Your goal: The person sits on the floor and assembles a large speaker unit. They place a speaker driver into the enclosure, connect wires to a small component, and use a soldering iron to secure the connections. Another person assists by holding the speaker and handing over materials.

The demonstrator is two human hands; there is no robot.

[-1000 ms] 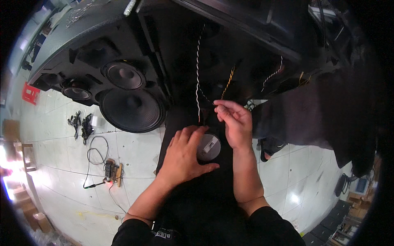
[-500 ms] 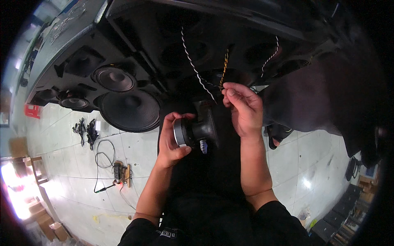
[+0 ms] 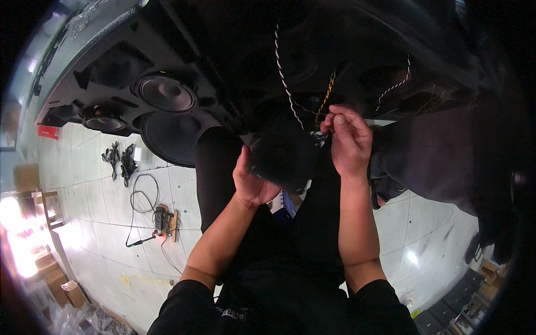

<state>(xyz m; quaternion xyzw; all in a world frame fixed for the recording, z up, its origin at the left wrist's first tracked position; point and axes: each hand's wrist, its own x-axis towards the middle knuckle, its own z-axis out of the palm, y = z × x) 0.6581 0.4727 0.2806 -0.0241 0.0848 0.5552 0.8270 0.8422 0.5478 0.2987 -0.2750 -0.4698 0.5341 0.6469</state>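
My left hand [image 3: 254, 184] is wrapped round the side of a black horn tweeter [image 3: 285, 153], held over my lap. Its dark front faces up, so little of the driver behind it shows. At the right, my right hand [image 3: 353, 142] pinches the lower end of a yellow-and-black twisted wire [image 3: 329, 89], close above the tweeter; the exact tip is hidden by the fingers. A white-and-black twisted wire [image 3: 283, 75] hangs down to the left of it, and a second white-and-black wire [image 3: 401, 81] hangs farther right. All come from a dark speaker cabinet [image 3: 240, 42] with round openings.
Left of me stands a cabinet with a mid-size cone [image 3: 166, 92] and a big woofer [image 3: 173, 139]. On the tiled floor lie bundled black cables [image 3: 127, 163] and a power strip [image 3: 162, 219]. Another person in dark clothes [image 3: 427, 159] is close at the right.
My left hand has turned the horn tweeter from sideways to front-up and shifted it slightly right. My head view has moved, and my right hand still pinches at the yellow-and-black wire.
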